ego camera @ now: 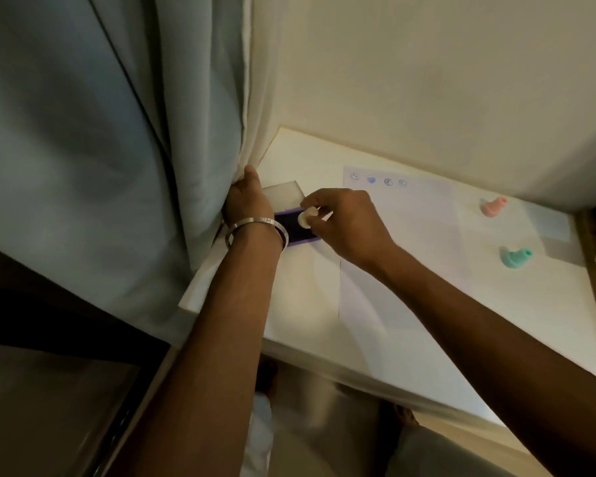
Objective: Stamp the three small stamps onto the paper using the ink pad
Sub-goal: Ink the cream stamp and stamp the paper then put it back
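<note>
Your white tabletop [300,304] sits in a corner, with a grey-green curtain [100,132] hanging down its left edge and a cream wall behind. The curtain crowds the left side, brushing against your left hand [246,201]. On the right part of the tabletop lie a pink small stamp [493,206] and, nearer you, a teal small stamp [514,258], well apart from each other and from your hands. A pale sheet of paper [410,235] lies between them and the ink pad; along its far edge you can see 4 small blue prints [379,180] in a row.

The dark purple ink pad [291,228] rests at the left edge of the tabletop, its clear lid [284,194] open behind it. Your left hand, with a silver bangle [255,228] at the wrist, rests on the pad's left side against the curtain; whether its fingers curl round the case you cannot tell. Your right hand [344,223] has a closed grip: thumb and fingertips pinch a cream small stamp [307,216], whose face is at the pad's inked surface.
</note>
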A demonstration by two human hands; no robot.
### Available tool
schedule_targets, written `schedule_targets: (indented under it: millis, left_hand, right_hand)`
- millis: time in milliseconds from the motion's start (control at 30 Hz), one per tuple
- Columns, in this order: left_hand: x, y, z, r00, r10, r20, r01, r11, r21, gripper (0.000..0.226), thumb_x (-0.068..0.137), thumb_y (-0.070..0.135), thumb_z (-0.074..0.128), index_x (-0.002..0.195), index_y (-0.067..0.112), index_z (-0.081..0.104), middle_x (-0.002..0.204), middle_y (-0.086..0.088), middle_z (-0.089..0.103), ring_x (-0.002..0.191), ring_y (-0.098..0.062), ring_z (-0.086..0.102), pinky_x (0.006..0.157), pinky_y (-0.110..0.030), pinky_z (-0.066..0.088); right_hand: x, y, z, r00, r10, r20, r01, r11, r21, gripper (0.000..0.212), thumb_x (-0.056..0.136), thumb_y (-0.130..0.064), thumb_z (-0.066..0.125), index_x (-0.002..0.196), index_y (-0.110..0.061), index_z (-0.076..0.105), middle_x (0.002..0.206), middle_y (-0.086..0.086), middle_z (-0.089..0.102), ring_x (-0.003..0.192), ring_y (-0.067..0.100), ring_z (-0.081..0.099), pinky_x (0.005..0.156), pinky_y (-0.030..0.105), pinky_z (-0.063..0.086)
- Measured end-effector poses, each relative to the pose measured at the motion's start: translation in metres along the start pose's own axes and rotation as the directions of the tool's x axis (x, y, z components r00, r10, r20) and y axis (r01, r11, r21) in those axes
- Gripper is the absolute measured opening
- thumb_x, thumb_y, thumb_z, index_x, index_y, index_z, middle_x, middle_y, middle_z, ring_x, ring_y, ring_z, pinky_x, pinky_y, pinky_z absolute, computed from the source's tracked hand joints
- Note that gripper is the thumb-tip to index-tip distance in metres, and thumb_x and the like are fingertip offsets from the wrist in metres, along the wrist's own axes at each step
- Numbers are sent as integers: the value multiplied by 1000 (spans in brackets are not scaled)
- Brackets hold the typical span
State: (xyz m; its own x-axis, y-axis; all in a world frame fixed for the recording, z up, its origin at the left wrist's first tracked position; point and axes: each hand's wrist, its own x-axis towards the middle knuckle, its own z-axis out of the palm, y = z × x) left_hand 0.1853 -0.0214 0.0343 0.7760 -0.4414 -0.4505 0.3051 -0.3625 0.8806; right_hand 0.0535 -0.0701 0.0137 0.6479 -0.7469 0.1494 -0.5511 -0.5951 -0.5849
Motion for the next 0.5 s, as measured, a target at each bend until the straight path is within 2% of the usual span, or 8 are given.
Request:
schedule_targets:
  millis: [133, 300, 400, 500]
  left_hand:
    - [6, 3, -3, 995, -94, 46, 94, 996, 4, 52, 97, 44, 40, 134, 8, 52, 137, -6, 55, 124, -21, 53, 96, -28, 43]
    - [9, 15, -9, 966, -218, 135, 240, 956, -170, 54, 98, 39, 41, 144, 12, 36, 150, -4, 40, 138, -19, 37, 113, -31, 31]
    - [8, 11, -8, 980, -164, 115, 181, 971, -154, 51, 99, 37, 41, 143, 11, 38, 149, -7, 42, 137, -22, 40, 112, -32, 34]
    - [6, 7, -2, 985, -154, 81, 164, 977, -137, 52, 96, 39, 47, 141, 12, 42, 146, -5, 46, 132, -21, 45, 108, -32, 39]
  right_hand:
    - [6, -9, 12, 998, -32, 56, 35, 998, -46, 23, 90, -11, 63, 110, -9, 74, 106, 7, 75, 90, 20, 68, 79, 27, 54]
    - [11, -18, 13, 997, -71, -35, 70, 996, -53, 25, 90, -12, 65, 113, -9, 73, 107, 10, 74, 87, 21, 70, 77, 23, 51]
    - [12, -19, 18, 990, -135, -51, 130, 988, -88, 22, 90, -11, 64, 108, -7, 75, 101, 12, 75, 86, 26, 69, 77, 32, 55]
    - [10, -14, 29, 986, -139, 89, 153, 970, -188, 22, 93, -12, 58, 106, -8, 75, 99, 13, 75, 89, 28, 68, 80, 39, 52]
